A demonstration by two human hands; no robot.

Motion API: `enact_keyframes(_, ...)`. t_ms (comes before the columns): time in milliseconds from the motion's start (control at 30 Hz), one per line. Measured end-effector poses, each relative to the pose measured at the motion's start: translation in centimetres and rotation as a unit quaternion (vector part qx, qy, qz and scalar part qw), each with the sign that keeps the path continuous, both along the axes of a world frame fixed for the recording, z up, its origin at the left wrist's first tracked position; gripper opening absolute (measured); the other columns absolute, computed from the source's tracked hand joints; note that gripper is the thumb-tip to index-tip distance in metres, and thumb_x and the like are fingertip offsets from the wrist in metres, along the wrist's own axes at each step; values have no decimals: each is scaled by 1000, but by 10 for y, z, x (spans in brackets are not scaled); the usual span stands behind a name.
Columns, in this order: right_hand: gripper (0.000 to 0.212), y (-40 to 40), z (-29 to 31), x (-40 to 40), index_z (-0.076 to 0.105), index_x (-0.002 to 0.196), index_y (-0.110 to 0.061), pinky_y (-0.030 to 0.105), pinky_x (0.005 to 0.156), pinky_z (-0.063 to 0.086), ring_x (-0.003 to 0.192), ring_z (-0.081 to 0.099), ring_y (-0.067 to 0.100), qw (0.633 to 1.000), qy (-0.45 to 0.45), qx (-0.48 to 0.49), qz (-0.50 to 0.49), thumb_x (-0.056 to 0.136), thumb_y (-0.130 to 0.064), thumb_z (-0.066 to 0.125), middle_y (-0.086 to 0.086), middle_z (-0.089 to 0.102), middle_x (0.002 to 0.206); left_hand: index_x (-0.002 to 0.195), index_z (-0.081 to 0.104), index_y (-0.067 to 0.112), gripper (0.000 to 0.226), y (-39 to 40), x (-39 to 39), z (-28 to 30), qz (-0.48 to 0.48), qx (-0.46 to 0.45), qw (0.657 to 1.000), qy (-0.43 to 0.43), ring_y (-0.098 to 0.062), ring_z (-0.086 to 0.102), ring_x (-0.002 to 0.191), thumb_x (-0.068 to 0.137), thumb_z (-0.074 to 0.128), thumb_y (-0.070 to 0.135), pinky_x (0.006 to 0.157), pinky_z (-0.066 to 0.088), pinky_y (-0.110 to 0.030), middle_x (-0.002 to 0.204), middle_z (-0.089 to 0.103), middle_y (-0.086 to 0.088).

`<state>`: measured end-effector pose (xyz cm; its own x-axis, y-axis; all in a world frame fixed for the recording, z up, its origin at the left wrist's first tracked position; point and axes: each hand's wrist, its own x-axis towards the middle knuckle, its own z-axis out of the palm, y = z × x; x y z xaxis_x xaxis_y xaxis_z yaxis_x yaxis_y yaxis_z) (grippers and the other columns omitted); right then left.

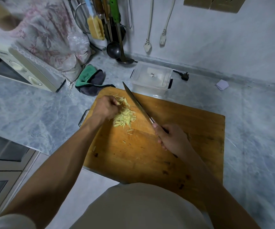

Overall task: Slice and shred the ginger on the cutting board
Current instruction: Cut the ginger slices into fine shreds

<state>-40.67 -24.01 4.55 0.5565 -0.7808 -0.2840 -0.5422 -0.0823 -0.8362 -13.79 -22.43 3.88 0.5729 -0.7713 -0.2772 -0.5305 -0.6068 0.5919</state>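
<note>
A pile of pale yellow ginger shreds (pixel 125 117) lies on the far left part of the wooden cutting board (pixel 174 146). My left hand (pixel 106 108) sits at the pile's left side with curled fingers in the shreds. My right hand (pixel 171 139) grips the handle of a long knife (pixel 137 104). Its blade runs just right of the pile, tip pointing away from me. A few stray shreds lie nearer to me on the board.
A clear lidded plastic box (pixel 151 78) stands just beyond the board. A green and grey cloth (pixel 90 78) lies to its left, beside a microwave (pixel 23 66). Ladles and utensils (pixel 113 47) hang at the back wall. A plug (pixel 185 76) lies on the marble counter.
</note>
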Motion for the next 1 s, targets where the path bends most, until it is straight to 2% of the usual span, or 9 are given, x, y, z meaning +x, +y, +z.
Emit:
enact_keyframes(267,60,0,-1,3,68,76,-2,22,57,48,47,58,10,1000,1,-7,-1,102,-51,46,12,68,65,81,64,13,9,6,4,-10,2,-17,1000,23,-14,52,62,89,62,15,50,42,-18,75,62,0)
enact_keyframes(400,58,-1,3,1,69,76,-4,22,58,48,48,58,9,1000,14,-14,-2,102,-50,46,10,69,66,76,66,16,16,7,5,-13,-17,-19,999,21,-10,54,62,92,66,16,48,39,-9,77,65,-2)
enact_keyframes(500,58,-1,5,1,69,77,-4,23,60,49,51,61,14,1000,18,-21,4,102,-50,45,11,70,67,75,67,16,14,8,6,-15,-17,-24,999,14,-10,60,72,86,76,12,63,44,-14,81,68,-1)
enact_keyframes(567,58,0,7,0,69,76,-3,26,62,50,55,64,23,999,15,-27,10,103,-49,45,13,69,68,80,72,12,14,12,7,-16,-20,-32,999,7,-11,62,81,85,71,-1,72,46,-16,87,71,-2)
enact_keyframes(667,61,2,9,0,68,76,-1,26,62,50,57,64,25,999,18,-39,23,103,-49,43,14,68,67,101,77,8,30,20,6,-14,-41,-45,998,8,-9,62,94,86,58,-10,83,45,-15,101,71,1)
enact_keyframes(800,63,5,12,2,64,69,-3,27,62,49,49,56,13,999,29,-29,34,103,-51,43,11,63,59,85,76,20,26,38,-2,-8,28,-120,992,26,8,61,74,89,62,-2,63,42,-1,84,70,11)
enact_keyframes(867,60,8,12,2,61,67,-9,25,60,48,48,54,8,999,35,-21,35,103,-52,43,2,58,55,87,76,20,17,55,-4,-9,74,-118,990,20,13,57,68,91,65,7,61,40,0,82,68,12)
enact_keyframes(933,58,12,10,1,60,67,-12,27,60,49,48,55,8,999,41,-8,34,102,-55,43,-1,59,56,94,77,21,9,81,-1,-16,111,-72,991,15,4,60,75,90,69,17,72,43,-9,94,72,7)
enact_keyframes(1000,57,16,7,2,59,66,-14,33,60,50,50,56,11,998,40,0,41,101,-56,43,-2,59,57,107,75,23,19,112,0,-25,129,-8,992,10,-13,66,83,89,71,21,80,48,-22,107,73,1)
